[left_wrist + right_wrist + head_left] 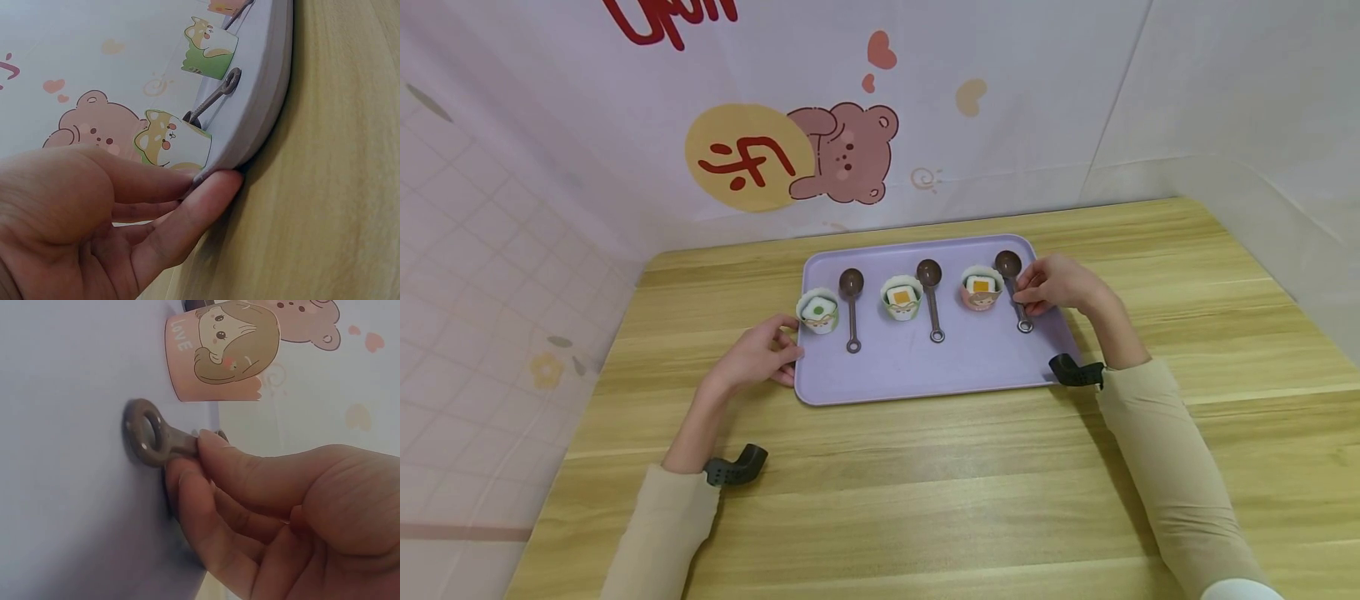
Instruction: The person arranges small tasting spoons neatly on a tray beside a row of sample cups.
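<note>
A lilac tray lies on the wooden table. My left hand pinches its left rim between thumb and fingers, as the left wrist view shows. My right hand pinches the handle of the rightmost brown measuring spoon, whose round bowl points to the back of the tray. Just left of that spoon stands a pink paper cup with a white and orange piece inside. Two green paper cups stand farther left: one holds a white and orange piece, the other a white piece with a green dot.
Two more brown measuring spoons lie on the tray, one in the middle and one toward the left. Behind the wooden table hangs a pale printed cloth with a bear. A black wrist mount sits on the left forearm.
</note>
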Motion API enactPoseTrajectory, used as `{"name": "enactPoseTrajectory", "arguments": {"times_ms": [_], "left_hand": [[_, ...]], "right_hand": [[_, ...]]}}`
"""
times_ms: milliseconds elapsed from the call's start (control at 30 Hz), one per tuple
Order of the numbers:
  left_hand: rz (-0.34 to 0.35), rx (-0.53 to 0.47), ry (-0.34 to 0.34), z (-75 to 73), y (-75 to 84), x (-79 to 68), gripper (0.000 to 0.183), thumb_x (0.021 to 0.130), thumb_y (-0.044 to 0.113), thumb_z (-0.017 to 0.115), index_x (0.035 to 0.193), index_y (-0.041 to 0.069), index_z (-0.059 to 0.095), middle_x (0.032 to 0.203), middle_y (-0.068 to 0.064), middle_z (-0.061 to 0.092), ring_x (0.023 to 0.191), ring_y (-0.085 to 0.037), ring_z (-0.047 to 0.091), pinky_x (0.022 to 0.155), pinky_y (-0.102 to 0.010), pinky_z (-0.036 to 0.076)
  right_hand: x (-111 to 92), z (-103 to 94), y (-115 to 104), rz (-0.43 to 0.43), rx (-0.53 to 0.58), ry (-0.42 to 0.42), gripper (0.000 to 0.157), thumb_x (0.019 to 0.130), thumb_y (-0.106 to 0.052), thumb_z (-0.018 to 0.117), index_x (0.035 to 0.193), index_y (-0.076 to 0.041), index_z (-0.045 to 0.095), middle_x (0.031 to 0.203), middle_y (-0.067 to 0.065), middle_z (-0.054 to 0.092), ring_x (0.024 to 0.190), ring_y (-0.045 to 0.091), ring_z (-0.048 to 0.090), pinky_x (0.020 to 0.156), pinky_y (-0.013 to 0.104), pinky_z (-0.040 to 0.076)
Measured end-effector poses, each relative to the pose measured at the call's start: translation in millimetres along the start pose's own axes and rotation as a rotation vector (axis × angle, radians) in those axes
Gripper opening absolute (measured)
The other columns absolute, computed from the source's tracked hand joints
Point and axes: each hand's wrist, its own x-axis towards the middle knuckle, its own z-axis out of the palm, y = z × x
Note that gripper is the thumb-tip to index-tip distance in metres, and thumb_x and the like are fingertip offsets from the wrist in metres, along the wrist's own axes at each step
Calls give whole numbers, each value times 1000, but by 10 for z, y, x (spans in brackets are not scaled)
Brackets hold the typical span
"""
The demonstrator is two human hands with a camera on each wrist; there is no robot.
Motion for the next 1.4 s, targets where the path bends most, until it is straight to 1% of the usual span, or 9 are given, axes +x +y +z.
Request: {"name": "enactPoseTrajectory", "arguments": {"times_ms": [200, 433, 567, 1033, 1200, 1400], "left_hand": [[1, 0, -5, -3, -2, 2, 48, 102, -1, 55, 144, -10, 34, 108, -26, 55, 69, -21, 68, 66, -36, 65], [4, 8, -7, 1, 8, -8, 47, 102, -2, 54, 143, -10, 35, 108, -25, 56, 69, -21, 69, 66, -36, 65], [2, 8, -3, 11, 21, -16, 47, 102, -2, 55, 143, -10, 36, 108, -26, 56, 68, -22, 69, 66, -36, 65], [-3, -20, 0, 23, 57, -35, 46, 101, -2, 54, 142, -11, 36, 107, -26, 56, 68, -22, 68, 66, -37, 65], [-6, -21, 11, 9, 39, -27, 46, 101, -1, 54, 143, -11, 37, 108, -26, 56, 70, -23, 69, 67, -37, 65], [-3, -12, 34, -8, 22, -19, 46, 101, 1, 54, 143, -10, 39, 109, -25, 56, 72, -22, 67, 68, -36, 65]], "right_hand": [[-3, -14, -5, 1, -5, -14, 23, 96, -1, 66, 107, 16, 54, 76, 7, 66, 62, 11, 65, 58, 24, 61], [-6, -24, -20, 27, 8, -21, 24, 98, -5, 66, 106, 15, 54, 78, 8, 66, 64, 12, 66, 60, 25, 61], [-14, -30, -37, 45, 13, -18, 26, 99, -8, 64, 107, 15, 55, 82, 10, 66, 67, 14, 67, 62, 27, 62], [-58, -59, -57, 47, -9, 9, 27, 101, -12, 62, 107, 14, 56, 85, 12, 65, 71, 15, 66, 65, 28, 62], [-54, -88, -36, 51, -30, 14, 30, 101, -14, 62, 108, 15, 55, 84, 12, 65, 71, 14, 65, 64, 28, 62], [-103, -107, -82, 50, -44, 28, 33, 102, -14, 61, 114, 16, 54, 86, 13, 65, 72, 15, 65, 66, 29, 62]]}}
